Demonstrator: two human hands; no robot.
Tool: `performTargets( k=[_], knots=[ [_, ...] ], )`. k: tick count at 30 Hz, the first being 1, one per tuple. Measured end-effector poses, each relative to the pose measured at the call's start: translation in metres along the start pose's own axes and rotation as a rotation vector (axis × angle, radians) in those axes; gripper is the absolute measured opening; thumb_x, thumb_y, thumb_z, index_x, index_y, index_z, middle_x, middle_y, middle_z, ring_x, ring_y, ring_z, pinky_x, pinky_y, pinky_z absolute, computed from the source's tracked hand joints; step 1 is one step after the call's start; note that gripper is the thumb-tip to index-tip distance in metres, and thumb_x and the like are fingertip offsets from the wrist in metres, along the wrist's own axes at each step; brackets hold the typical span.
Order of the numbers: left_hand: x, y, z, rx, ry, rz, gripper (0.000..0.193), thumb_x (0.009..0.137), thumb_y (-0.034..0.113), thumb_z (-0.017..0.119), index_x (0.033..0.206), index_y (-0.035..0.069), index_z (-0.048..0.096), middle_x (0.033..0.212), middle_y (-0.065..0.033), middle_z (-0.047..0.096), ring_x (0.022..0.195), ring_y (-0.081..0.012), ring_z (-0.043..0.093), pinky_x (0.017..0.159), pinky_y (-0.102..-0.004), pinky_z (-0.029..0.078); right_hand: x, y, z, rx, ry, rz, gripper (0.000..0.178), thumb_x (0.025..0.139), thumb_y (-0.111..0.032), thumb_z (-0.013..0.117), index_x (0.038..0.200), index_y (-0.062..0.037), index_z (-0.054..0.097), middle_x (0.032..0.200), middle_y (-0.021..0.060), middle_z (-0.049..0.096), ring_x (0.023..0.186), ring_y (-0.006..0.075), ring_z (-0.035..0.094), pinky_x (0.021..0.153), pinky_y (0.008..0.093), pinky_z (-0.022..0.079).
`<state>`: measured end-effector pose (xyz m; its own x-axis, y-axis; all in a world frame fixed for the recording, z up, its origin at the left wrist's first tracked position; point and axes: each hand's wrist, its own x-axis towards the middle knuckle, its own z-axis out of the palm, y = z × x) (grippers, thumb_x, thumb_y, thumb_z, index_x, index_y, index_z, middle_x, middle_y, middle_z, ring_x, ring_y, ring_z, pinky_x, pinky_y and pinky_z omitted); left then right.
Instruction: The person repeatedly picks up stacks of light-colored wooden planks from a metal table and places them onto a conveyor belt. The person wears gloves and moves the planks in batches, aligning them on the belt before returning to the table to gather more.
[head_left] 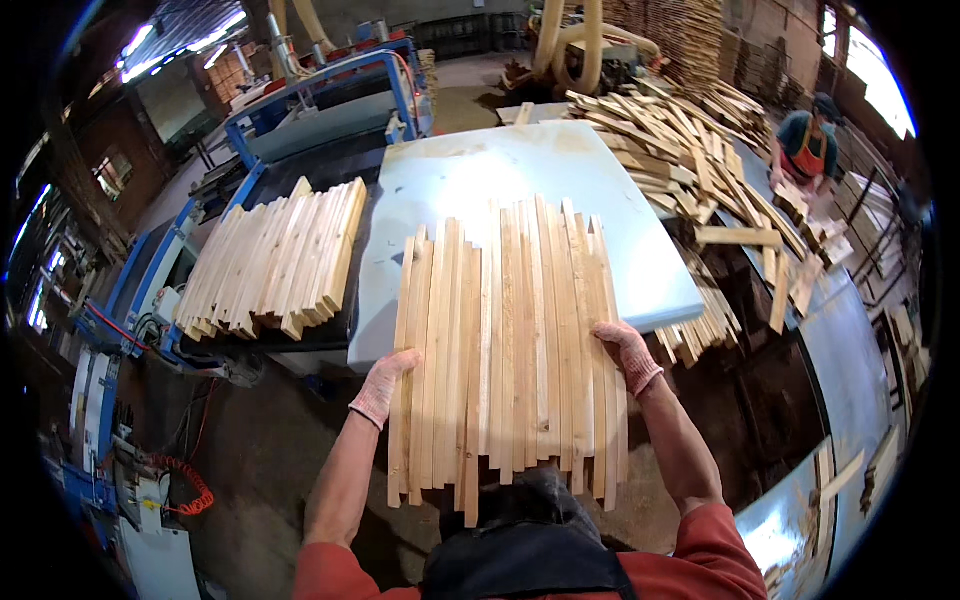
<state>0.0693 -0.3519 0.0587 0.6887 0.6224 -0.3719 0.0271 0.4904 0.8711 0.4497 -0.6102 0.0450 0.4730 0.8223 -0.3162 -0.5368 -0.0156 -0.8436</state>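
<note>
Apparently partway | slat row (275, 262) on black bed (325, 160) | our left hand (385, 387), right hand (632, 358): fingers squeezing second row (510, 350) | loose slat heap (690, 150) remains

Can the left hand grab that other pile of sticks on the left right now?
Probably not yet: the left hand is busy holding the near sticks. If freed, nothing seems to block its way to the left pile.

I can't read any words, numbers or signs here: not on the wood sticks (510, 350), not on the pale blue bench (640, 255), and not on the blue machine (403, 90) past its left edge.
</note>
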Motion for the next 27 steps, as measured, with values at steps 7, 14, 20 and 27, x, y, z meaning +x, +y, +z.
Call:
performTargets(
  k=[7,14,20,27],
  knots=[
    [0.149,0.075,-0.043,0.089,0.205,-0.149,0.058,0.097,0.034,0.077,0.14,-0.004,0.066,0.126,-0.0184,0.075,0.111,-0.0299,0.076,0.099,-0.0447,0.062,0.199,-0.033,0.047,-0.052,-0.006,0.089,0.035,0.094,-0.009,0.075,0.124,0.0029,0.062,0.108,0.0151,0.073,0.091,0.0252,0.076,0.081,0.0417,0.067],
    [0.269,0.141,-0.066,0.471,0.342,-0.12,0.063,0.093,0.038,0.086,0.137,-0.003,0.069,0.122,-0.0161,0.077,0.111,-0.0276,0.075,0.096,-0.0429,0.063,0.346,-0.065,0.074,-0.174,0.002,0.076,0.036,0.095,-0.018,0.076,0.123,0.0016,0.067,0.109,0.0133,0.075,0.096,0.0248,0.076,0.088,0.0425,0.065],
    [0.294,0.168,-0.085,0.495,0.316,-0.094,0.04,0.085,0.033,0.089,0.106,0.001,0.077,0.098,-0.0088,0.075,0.09,-0.0219,0.07,0.08,-0.0388,0.058,0.393,-0.088,0.087,-1.254,0.085,-0.22,0.063,0.099,-0.051,0.069,0.137,-0.0005,0.066,0.125,0.0198,0.074,0.119,0.0375,0.071,0.107,0.048,0.055],
    [0.31,0.216,-0.125,1.134,0.709,-0.042,0.028,0.079,0.029,0.078,0.091,0.004,0.078,0.084,-0.0126,0.074,0.077,-0.0326,0.07,0.073,-0.0418,0.057,0.392,-0.073,0.087,-1.214,0.126,-0.226,0.074,0.098,-0.06,0.065,0.144,-0.0017,0.063,0.153,0.0252,0.056,0.141,0.0412,0.056,0.12,0.0502,0.044]
  ],
)
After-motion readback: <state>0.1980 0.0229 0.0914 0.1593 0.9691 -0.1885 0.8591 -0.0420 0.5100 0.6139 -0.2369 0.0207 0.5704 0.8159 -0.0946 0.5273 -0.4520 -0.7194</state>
